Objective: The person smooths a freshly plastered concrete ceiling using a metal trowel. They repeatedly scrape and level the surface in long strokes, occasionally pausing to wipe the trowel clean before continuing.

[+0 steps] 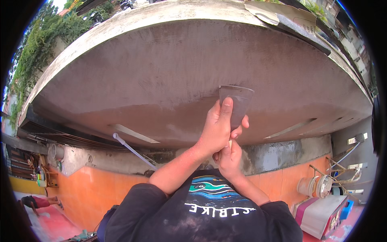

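Both my hands are on one wide-bladed putty knife point(238, 105), its blade edge pointing up against the plastered wall point(161, 60). My left hand point(217, 123) grips the blade's lower part, the thumb lying flat on its face and fingertips showing at its right side. Just below, my right hand point(229, 157) is closed round the handle, which is mostly hidden by the fingers. Across the wall, the plaster is lighter grey-brown above and darker, smoother brown below. Rough, streaky marks run along the border between the two shades, left of the blade.
Cardboard point(290, 16) lies on the wall's top ledge. Two pale slots cut into the wall's lower part. A whitish pipe point(133, 149) slants at lower left. Buckets point(310, 185) and a white-and-purple box point(320, 215) stand right on the orange floor. Another person point(40, 201) is far left.
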### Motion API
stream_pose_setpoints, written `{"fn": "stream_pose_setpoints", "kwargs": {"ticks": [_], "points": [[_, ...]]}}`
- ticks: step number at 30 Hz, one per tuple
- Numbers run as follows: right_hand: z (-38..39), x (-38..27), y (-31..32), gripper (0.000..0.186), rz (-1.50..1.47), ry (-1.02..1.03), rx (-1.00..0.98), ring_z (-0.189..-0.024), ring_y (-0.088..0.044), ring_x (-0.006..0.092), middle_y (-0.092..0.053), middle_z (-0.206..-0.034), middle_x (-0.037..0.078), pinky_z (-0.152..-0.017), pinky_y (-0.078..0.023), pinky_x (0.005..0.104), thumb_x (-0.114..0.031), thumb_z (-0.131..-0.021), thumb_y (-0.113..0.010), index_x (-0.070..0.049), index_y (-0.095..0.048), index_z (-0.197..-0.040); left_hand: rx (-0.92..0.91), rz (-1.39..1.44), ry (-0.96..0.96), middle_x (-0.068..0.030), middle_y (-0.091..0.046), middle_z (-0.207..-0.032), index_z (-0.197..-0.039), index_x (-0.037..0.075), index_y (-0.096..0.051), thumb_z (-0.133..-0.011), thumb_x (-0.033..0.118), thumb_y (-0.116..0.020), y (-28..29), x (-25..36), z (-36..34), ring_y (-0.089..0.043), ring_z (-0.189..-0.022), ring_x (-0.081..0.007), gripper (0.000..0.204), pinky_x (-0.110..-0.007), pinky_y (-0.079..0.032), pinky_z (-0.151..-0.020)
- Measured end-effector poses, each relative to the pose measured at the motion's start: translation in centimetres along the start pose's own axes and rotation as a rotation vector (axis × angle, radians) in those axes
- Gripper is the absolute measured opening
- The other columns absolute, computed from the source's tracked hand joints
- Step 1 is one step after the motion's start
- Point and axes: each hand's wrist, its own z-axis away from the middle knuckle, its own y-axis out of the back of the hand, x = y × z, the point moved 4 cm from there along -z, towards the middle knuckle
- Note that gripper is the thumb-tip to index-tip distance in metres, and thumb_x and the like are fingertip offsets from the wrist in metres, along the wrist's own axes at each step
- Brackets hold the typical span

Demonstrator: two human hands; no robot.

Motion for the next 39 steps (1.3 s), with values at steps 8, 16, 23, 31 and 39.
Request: {"fn": "stream_pose_setpoints", "kwargs": {"ticks": [8, 16, 23, 31, 39], "points": [[1.7, -1.7, 0.8, 0.038, -0.051, -0.047, -0.061, -0.052, -0.044, 0.0065, -0.049, -0.066, 0.001, -0.046, -0.036, 0.0224, -0.040, -0.106, -0.038, -0.005, -0.047, -0.095, -0.009, -0.017, 0.041, -0.0064, -0.060, -0.077, -0.104, 0.008, -0.045, -0.104, 0.056, -0.032, -2.0, 0.5, 1.5, -0.044, -0.052, -0.0072, 0.050, -0.021, -0.036, -0.045], [4.1, 2.8, 1.7, 0.036, -0.009, -0.225, -0.022, -0.051, -0.044, 0.0071, -0.049, -0.066, 0.001, -0.046, -0.037, 0.0229, -0.036, -0.107, -0.037, -0.006, -0.047, -0.092, 0.103, 0.068, 0.159, -0.0078, -0.058, -0.079, -0.106, 0.010, -0.042, -0.102, 0.059, -0.035, 1.3, -4.5, 1.8, -0.043, -0.052, -0.0075, 0.050, -0.022, -0.036, -0.046], [-0.5, -1.0, -0.5, 0.036, -0.018, 0.011, -0.010, -0.050, -0.044, 0.0074, -0.049, -0.064, 0.001, -0.045, -0.036, 0.0228, -0.037, -0.107, -0.039, -0.005, -0.047, -0.093, -0.018, 0.000, -0.017, -0.0069, -0.058, -0.078, -0.101, 0.008, -0.045, -0.102, 0.059, -0.035, 0.1, 1.1, -0.2, -0.043, -0.053, -0.0070, 0.052, -0.021, -0.037, -0.048], [2.9, 0.0, 1.3, 0.034, -0.090, -0.151, -0.129, -0.056, -0.046, 0.0067, -0.052, -0.071, 0.001, -0.050, -0.037, 0.0221, -0.034, -0.107, -0.037, -0.003, -0.049, -0.098, 0.019, 0.027, 0.090, -0.0064, -0.058, -0.078, -0.104, 0.008, -0.044, -0.102, 0.059, -0.033, -0.8, -0.8, 1.8, -0.043, -0.053, -0.0068, 0.052, -0.021, -0.036, -0.047], [2.2, 1.2, 0.7, 0.037, -0.031, -0.176, -0.069, -0.054, -0.045, 0.0071, -0.051, -0.068, 0.001, -0.048, -0.038, 0.0223, -0.037, -0.107, -0.036, -0.004, -0.048, -0.095, 0.028, 0.061, 0.128, -0.0060, -0.057, -0.078, -0.102, 0.009, -0.044, -0.102, 0.060, -0.033, 0.8, -2.4, 1.2, -0.041, -0.053, -0.0064, 0.052, -0.022, -0.037, -0.048]]}}
